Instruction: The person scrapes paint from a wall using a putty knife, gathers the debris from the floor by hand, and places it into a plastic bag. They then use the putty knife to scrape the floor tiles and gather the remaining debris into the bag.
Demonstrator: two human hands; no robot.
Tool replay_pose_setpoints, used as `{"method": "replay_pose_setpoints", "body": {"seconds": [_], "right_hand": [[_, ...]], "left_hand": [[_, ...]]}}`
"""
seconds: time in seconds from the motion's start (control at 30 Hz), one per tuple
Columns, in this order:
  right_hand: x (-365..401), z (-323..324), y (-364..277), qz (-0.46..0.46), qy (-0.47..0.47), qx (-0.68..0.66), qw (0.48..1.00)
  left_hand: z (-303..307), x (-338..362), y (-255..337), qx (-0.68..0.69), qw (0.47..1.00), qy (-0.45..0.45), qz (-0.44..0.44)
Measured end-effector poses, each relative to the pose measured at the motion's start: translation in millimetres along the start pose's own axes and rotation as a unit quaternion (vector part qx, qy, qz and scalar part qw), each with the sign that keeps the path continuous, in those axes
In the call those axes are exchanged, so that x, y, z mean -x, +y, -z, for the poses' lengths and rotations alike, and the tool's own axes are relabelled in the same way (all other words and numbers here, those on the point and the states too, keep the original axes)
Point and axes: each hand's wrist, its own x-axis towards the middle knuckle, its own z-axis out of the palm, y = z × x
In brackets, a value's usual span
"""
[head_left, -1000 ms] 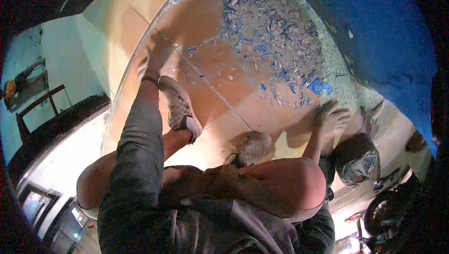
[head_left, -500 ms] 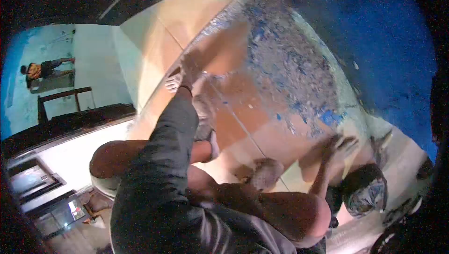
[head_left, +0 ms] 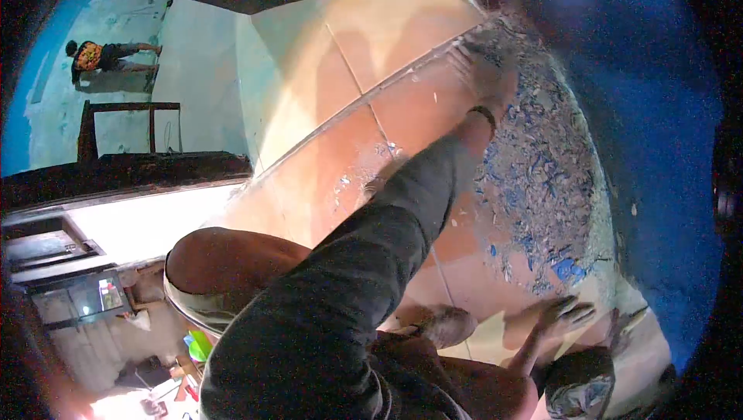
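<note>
Flakes (head_left: pixel 546 180) in a big, messy patch lie on the tile floor (head_left: pixel 410 114) at about 3 o'clock, along the foot of the blue wall (head_left: pixel 658 126). Half a second ago the left hand (head_left: pixel 489 72) was over bare tile at about 10 o'clock; now it is at about 1 o'clock, at the top end of the patch. The long dark sleeve (head_left: pixel 371 238) has swung across with it and now covers part of the floor. The whole view has turned too, so the flakes sit farther right, and a bright green thing (head_left: pixel 200 346) has come into sight at about 7 o'clock. The flakes are mostly grey and dusty, with lots of blue bits mixed in. They look thin and broken. One big blue piece (head_left: pixel 569 269) lies near 4 o'clock, close to the right hand (head_left: pixel 569 312). That hand has its fingers stretched out, low by the floor, in much the same spot as before. The left hand is too blurry, so I cannot tell how its fingers are or if they grip anything.
</note>
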Motion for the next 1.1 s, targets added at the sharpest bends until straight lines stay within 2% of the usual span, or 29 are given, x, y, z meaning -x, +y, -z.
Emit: {"method": "replay_pose_setpoints", "body": {"seconds": [0.03, 0.07, 0.1, 0.13, 0.2, 0.27, 0.3, 0.33, 0.37, 0.4, 0.47, 0.5, 0.6, 0.67, 0.7, 0.73, 0.8, 0.83, 0.9, 0.93, 0.97, 1.0, 1.03, 1.1], "right_hand": [[2, -3, 5, 0.000, -0.002, -0.003, 1.000], [2, -7, 9, -0.002, -0.003, -0.005, 1.000], [1, -13, 12, 0.093, 0.084, 0.003, 0.992], [-2, -12, 11, 0.091, 0.085, 0.006, 0.992], [-10, 2, 9, 0.201, 0.095, 0.058, 0.973], [-22, 40, -26, -0.002, 0.004, -0.008, 1.000], [-22, 45, -20, 0.156, -0.002, 0.122, 0.980], [-28, 49, -25, 0.096, 0.003, 0.046, 0.994], [-17, 36, -13, 0.074, -0.039, 0.061, 0.995], [-7, 24, 0, 0.051, -0.080, 0.073, 0.993], [-13, 33, -12, -0.025, -0.094, 0.013, 0.995], [-15, 35, -16, 0.001, -0.078, 0.009, 0.997], [-8, 22, -5, 0.036, -0.057, 0.026, 0.997], [-9, 23, -7, 0.067, -0.048, 0.043, 0.996], [-14, 29, -17, -0.021, -0.070, -0.035, 0.997], [-16, 33, -23, -0.111, -0.089, -0.114, 0.983], [-16, 33, -23, -0.109, -0.094, -0.101, 0.984], [-18, 33, -22, -0.106, -0.096, -0.089, 0.986], [-20, 36, -23, -0.101, -0.100, -0.081, 0.987], [-19, 37, -22, -0.097, -0.109, -0.076, 0.986], [-17, 34, -20, -0.098, -0.109, -0.075, 0.986], [-13, 28, -17, -0.099, -0.101, -0.072, 0.987], [-12, 25, -14, -0.101, -0.093, -0.070, 0.988], [-14, 29, -17, -0.104, -0.097, -0.056, 0.988]], "left_hand": [[-86, 2, -1, -0.048, 0.996, 0.060, -0.054], [26, -2, 14, 0.024, 0.995, 0.057, -0.083], [81, -4, 5, 0.077, 0.990, 0.050, -0.110], [106, -9, -1, 0.113, 0.984, 0.045, -0.132], [128, -19, -11, 0.145, 0.976, 0.043, -0.158], [131, -17, -19, 0.161, 0.971, 0.017, -0.177], [125, -12, -15, 0.169, 0.956, -0.014, -0.238], [119, -5, -10, 0.179, 0.937, -0.045, -0.297], [113, -1, -8, 0.188, 0.913, -0.071, -0.355], [135, 7, -1, 0.203, 0.907, -0.084, -0.359], [194, 15, 6, 0.274, 0.879, -0.169, -0.352], [192, 9, -3, 0.280, 0.876, -0.171, -0.353], [164, -8, -31, 0.215, 0.900, -0.133, -0.356], [148, -15, -44, 0.136, 0.974, 0.034, -0.177], [138, -9, -42, 0.072, 0.973, 0.050, -0.214], [120, -10, -35, 0.073, 0.973, 0.049, -0.214], [90, -13, -19, 0.016, 0.952, -0.090, -0.292], [86, -5, -12, 0.019, 0.952, -0.091, -0.291], [119, 12, 16, 0.010, 0.963, 0.011, -0.268], [142, 18, 17, 0.012, 0.963, 0.010, -0.269], [169, 21, 14, 0.166, 0.934, -0.093, -0.302], [183, 19, 10, 0.315, 0.871, -0.193, -0.325], [178, 10, 5, 0.316, 0.869, -0.194, -0.327], [175, -5, 7, 0.256, 0.915, -0.078, -0.302]]}}
